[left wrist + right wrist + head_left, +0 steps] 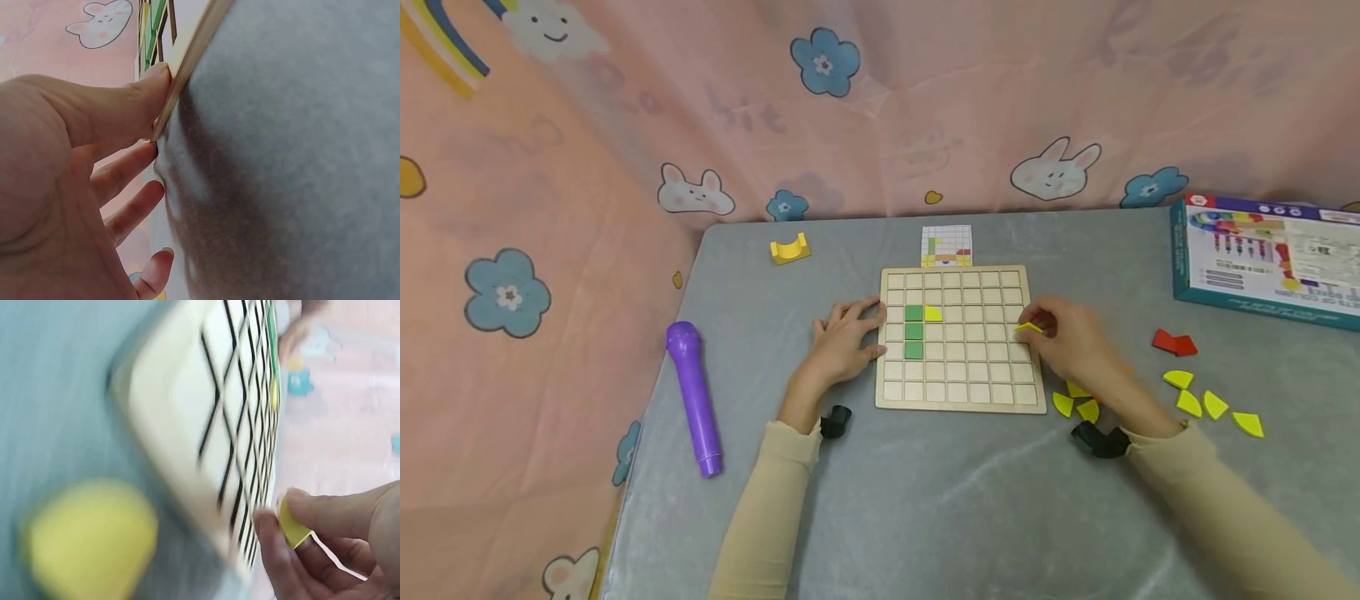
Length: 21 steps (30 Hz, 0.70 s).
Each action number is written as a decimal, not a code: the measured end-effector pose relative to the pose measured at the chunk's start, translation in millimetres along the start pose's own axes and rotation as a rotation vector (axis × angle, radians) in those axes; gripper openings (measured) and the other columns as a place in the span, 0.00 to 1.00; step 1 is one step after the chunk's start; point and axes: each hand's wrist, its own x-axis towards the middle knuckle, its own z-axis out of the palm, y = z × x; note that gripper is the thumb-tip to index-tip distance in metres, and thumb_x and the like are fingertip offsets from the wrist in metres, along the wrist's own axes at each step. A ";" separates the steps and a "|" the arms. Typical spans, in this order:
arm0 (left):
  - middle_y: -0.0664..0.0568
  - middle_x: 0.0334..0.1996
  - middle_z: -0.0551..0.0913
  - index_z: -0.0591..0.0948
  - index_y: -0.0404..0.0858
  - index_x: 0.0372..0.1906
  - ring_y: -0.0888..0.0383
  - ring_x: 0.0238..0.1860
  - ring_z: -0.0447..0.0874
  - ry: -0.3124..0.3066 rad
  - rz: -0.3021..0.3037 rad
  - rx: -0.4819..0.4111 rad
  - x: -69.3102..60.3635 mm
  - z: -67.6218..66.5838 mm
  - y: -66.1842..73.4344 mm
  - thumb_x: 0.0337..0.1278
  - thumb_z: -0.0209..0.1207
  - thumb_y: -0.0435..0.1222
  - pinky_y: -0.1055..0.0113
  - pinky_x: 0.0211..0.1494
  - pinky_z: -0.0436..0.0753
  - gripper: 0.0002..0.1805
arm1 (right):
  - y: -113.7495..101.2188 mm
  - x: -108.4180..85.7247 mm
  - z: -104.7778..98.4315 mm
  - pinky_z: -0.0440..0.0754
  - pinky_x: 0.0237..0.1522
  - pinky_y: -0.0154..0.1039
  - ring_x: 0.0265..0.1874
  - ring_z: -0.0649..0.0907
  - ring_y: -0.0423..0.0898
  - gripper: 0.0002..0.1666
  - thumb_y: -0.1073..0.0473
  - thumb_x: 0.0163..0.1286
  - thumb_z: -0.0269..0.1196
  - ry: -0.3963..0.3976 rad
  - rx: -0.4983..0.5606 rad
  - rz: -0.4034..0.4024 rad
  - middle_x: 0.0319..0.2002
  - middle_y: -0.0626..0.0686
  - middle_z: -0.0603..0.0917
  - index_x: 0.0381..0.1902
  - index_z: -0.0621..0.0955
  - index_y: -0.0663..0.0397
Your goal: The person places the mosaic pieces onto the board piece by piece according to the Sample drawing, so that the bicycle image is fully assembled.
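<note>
A pale wooden grid board (955, 371) lies on the grey table. Three green square tiles (913, 331) fill a column on it, with a yellow quarter-circle tile (933, 314) beside the top one. Against the board's left edge rests my left hand (842, 342), its thumb and fingers spread; the left wrist view shows the thumb (140, 103) touching the rim. My right hand (1075, 342) pinches another yellow quarter-circle piece (291, 525) between thumb and fingers, over the board's right edge. A small printed pattern card (946, 242) sits at the board's far edge.
Several loose yellow pieces (1180, 379) and red pieces (1175, 342) lie to the right; more yellow ones (1063, 404) are under my right wrist. A game box (1262, 267) stands back right. At left are a purple toy microphone (696, 400) and a yellow curved block (790, 248).
</note>
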 end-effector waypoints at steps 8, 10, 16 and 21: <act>0.56 0.86 0.57 0.67 0.49 0.82 0.47 0.83 0.53 0.004 0.000 -0.001 1.0 -1.0 0.7 0.75 0.64 0.44 0.41 0.67 0.56 0.36 | -40.5 1.2 37.9 0.72 0.39 0.38 0.35 0.76 0.49 0.12 0.73 0.68 0.70 -0.057 0.106 -0.132 0.39 0.57 0.86 0.49 0.89 0.62; 0.56 0.86 0.57 0.68 0.49 0.82 0.47 0.83 0.53 0.006 -0.003 0.000 1.0 -1.0 1.1 0.74 0.64 0.44 0.41 0.68 0.56 0.36 | -48.6 2.8 47.3 0.73 0.37 0.36 0.33 0.76 0.47 0.11 0.74 0.68 0.70 -0.065 0.139 -0.187 0.37 0.56 0.86 0.47 0.90 0.62; 0.55 0.85 0.58 0.68 0.48 0.82 0.46 0.83 0.53 0.008 -0.015 -0.004 0.7 -0.1 2.6 0.73 0.66 0.44 0.40 0.69 0.56 0.37 | -66.7 7.1 70.0 0.81 0.40 0.36 0.35 0.83 0.45 0.06 0.71 0.70 0.70 -0.112 0.239 -0.219 0.37 0.55 0.88 0.44 0.88 0.63; 0.55 0.85 0.58 0.68 0.48 0.82 0.46 0.83 0.53 0.012 -0.017 -0.003 1.6 -0.3 2.4 0.72 0.66 0.43 0.39 0.70 0.56 0.37 | -80.2 11.8 83.7 0.86 0.41 0.40 0.34 0.88 0.45 0.04 0.69 0.70 0.70 -0.173 0.267 -0.183 0.36 0.55 0.91 0.42 0.87 0.62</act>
